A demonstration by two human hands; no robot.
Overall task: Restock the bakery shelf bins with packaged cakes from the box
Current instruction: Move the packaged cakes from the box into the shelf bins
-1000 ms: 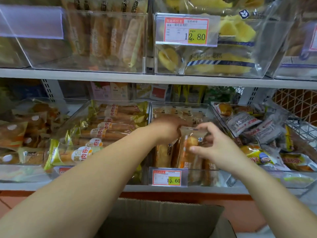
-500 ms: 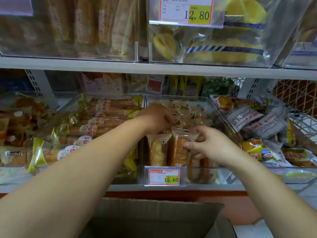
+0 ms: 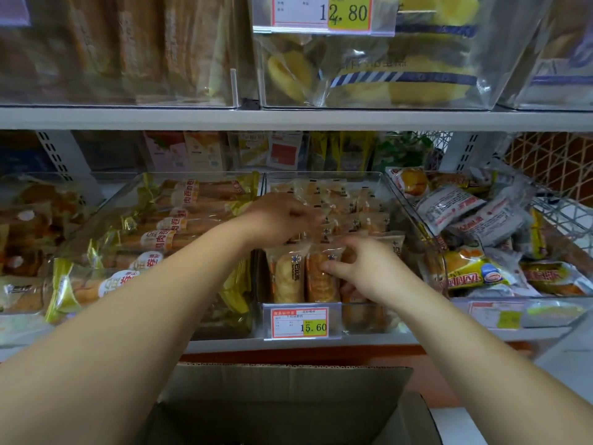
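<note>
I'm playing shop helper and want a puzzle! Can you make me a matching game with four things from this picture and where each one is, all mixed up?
Things:
1. cardboard box
2. 15.60 price tag
3. 12.80 price tag
4. right hand

Places:
A. on a bin up on the upper shelf
B. pinching a cake packet at the front of the middle bin
C. at the very bottom, flaps open
D. clipped on the front of the middle bin

Pairs: 1-C, 2-D, 3-A, 4-B.
</note>
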